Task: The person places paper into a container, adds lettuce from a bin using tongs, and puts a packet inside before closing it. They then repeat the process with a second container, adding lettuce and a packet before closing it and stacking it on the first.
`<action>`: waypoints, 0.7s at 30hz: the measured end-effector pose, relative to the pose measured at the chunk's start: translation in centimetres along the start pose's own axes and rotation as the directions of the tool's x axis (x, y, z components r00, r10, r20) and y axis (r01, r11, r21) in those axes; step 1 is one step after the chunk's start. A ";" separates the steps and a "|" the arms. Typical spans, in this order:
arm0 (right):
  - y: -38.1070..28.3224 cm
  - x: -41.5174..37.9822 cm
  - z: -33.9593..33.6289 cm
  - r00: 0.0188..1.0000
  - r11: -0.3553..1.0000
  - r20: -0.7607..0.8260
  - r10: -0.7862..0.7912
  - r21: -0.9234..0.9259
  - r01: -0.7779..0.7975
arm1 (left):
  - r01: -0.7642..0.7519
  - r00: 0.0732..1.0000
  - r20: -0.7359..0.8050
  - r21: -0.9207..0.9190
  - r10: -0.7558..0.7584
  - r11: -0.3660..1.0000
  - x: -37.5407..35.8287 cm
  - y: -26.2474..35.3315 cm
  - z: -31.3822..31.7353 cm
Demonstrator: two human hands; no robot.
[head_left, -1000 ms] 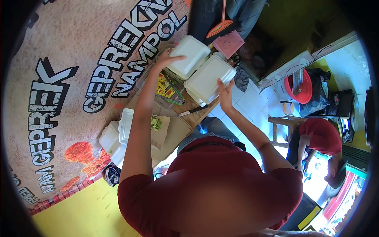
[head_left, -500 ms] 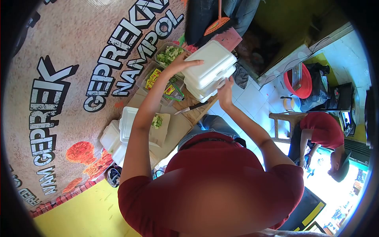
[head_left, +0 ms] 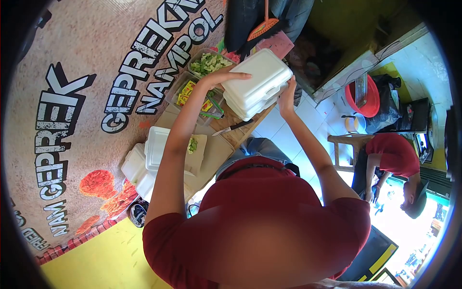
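A stack of white foam takeaway boxes sits tilted between my two hands above the table's far end. My left hand grips the left side, its thumb across the top lid and its other fingers hidden. My right hand is closed on the right corner of the stack, fingertips at the lid edge. Beside my left hand are a clear tub of chopped greens and a clear tub with yellow sachets. Below the stack, a knife with a black handle lies on a wooden board.
Nearer on the table stand more white foam boxes and brown paper with greens on it. A broom leans beyond the table. To the right are a red basin, a wooden chair and a bent-over person in red.
My right hand has moved from the front of the stack up to its right corner. The stack has shifted slightly right, while my left hand keeps its grip.
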State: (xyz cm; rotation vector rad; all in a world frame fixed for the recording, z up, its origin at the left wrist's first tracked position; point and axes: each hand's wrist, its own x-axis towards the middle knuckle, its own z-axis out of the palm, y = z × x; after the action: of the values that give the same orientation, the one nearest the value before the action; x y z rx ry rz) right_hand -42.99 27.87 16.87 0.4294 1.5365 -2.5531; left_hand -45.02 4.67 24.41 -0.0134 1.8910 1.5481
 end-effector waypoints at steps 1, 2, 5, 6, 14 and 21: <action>0.4 0.3 -0.5 1.000 1.000 -0.004 0.004 -0.007 -0.004 | 0.022 1.000 0.009 0.002 -0.022 1.000 -0.2 0.1 0.3; 0.6 0.6 -1.0 1.000 1.000 -0.010 0.007 -0.014 -0.007 | 0.042 0.999 -0.005 0.006 -0.042 0.999 0.0 -0.3 0.2; -0.4 1.3 -1.8 0.996 0.984 -0.037 0.081 -0.156 -0.086 | 0.056 0.998 -0.036 0.020 -0.056 0.998 0.5 -0.7 -0.6; -1.0 1.4 -1.8 0.997 0.981 -0.003 0.073 -0.179 -0.072 | 0.038 0.999 -0.035 0.021 -0.038 0.999 0.1 -0.1 -0.5; -5.8 3.9 -1.0 0.957 0.930 0.247 0.149 -0.364 -0.051 | -0.378 0.732 -0.595 0.049 0.331 0.925 0.8 -2.5 1.1; -6.3 3.7 -0.1 0.918 0.903 0.366 0.153 -0.430 0.021 | -0.557 0.644 -0.753 -0.338 0.136 0.759 -1.9 -5.0 7.1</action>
State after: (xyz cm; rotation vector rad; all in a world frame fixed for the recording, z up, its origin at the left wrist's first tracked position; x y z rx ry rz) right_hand -48.10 31.12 21.02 -0.0812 1.8006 -1.9952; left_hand -37.96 8.62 20.62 -0.5892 1.9624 2.6318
